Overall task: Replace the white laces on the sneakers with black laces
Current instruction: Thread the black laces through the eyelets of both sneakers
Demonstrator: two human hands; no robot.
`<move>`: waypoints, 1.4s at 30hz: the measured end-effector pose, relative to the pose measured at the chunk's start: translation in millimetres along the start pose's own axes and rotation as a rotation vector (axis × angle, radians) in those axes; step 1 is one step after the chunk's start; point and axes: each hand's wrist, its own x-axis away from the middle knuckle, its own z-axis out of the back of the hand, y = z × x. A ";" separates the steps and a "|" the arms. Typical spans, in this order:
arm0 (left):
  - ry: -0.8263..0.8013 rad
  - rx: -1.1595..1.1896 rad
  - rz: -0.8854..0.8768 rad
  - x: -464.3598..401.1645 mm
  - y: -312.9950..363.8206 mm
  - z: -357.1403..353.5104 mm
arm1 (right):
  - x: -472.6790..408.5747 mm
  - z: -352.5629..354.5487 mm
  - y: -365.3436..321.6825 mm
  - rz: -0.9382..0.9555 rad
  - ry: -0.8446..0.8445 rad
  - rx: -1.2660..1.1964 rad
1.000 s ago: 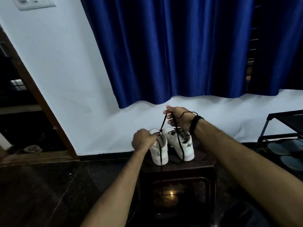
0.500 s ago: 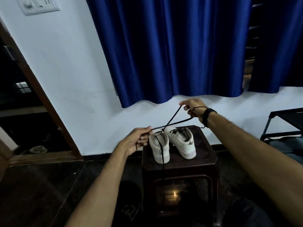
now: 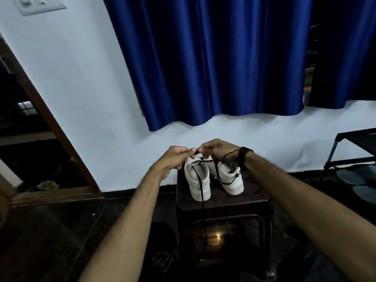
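Pinching a black lace point(image 3: 200, 181) between left hand point(image 3: 176, 157) and right hand point(image 3: 218, 150), fingertips meeting. Hovering above two white sneakers point(image 3: 198, 180) on the dark tabletop point(image 3: 254, 197).

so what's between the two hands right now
Only a short bit of black lace, pinched by left hand and right hand above the sneakers, in the head view.

Two sneakers point(image 3: 211, 178) sit side by side on a stool point(image 3: 223, 202), a curtain point(image 3: 213, 62) behind.

Home room, blue curtain point(image 3: 213, 58), shoe rack point(image 3: 354, 151)
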 end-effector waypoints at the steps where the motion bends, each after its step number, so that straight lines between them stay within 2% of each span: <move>1: -0.006 0.032 0.008 -0.8 -5.1 0.5 | -0.8 1.7 4.5 0.020 0.044 0.003; 4: 0.061 0.084 0.028 -6.9 -19.2 -2.8 | -7.9 1.2 17.9 0.029 0.143 0.084; 6: 0.096 0.059 0.022 -12.6 -25.9 -7.3 | -12.6 -4.2 23.7 0.002 0.079 0.084; 9: 0.079 0.037 -0.001 -18.4 -29.8 -17.0 | -18.2 -19.8 30.2 -0.049 -0.044 -0.119; 11: 0.098 0.042 -0.016 -23.7 -32.5 -20.9 | -24.0 -27.1 35.6 -0.068 -0.042 -0.225; 14: 0.181 0.056 0.001 -32.8 -44.2 -18.9 | -30.2 -22.9 43.2 -0.094 0.045 -0.231; 17: 0.359 0.111 0.090 -45.6 -67.8 -16.7 | -40.8 -12.2 58.6 -0.106 0.200 -0.220; 19: 0.462 0.042 0.167 -52.3 -80.8 -20.5 | -51.8 -10.2 69.5 -0.132 0.314 -0.203; 21: 0.457 -0.047 0.222 -61.0 -91.9 -32.5 | -66.4 -14.2 73.4 -0.164 0.400 -0.168; 24: 0.423 -0.152 0.272 -73.3 -101.5 -50.9 | -86.7 -30.2 61.4 -0.169 0.439 -0.101; 28: 0.495 -0.230 0.256 -90.3 -118.7 -64.4 | -113.1 -53.5 61.8 -0.124 0.353 -0.060; 30: 0.585 -0.131 0.220 -91.5 -129.9 -67.3 | -118.3 -58.6 69.9 -0.117 0.272 0.192; 32: 0.655 0.069 0.216 -91.3 -142.3 -70.1 | -119.2 -59.6 80.4 -0.139 0.223 0.478; 34: 0.670 0.296 0.223 -92.8 -150.7 -71.6 | -115.0 -59.3 92.7 -0.169 0.228 0.646; 37: 0.666 0.532 0.252 -99.2 -157.9 -73.3 | -107.9 -64.7 108.2 -0.194 0.316 0.674; 42: 0.632 0.700 0.285 -100.1 -163.2 -71.8 | -111.4 -75.4 110.4 -0.244 0.447 0.652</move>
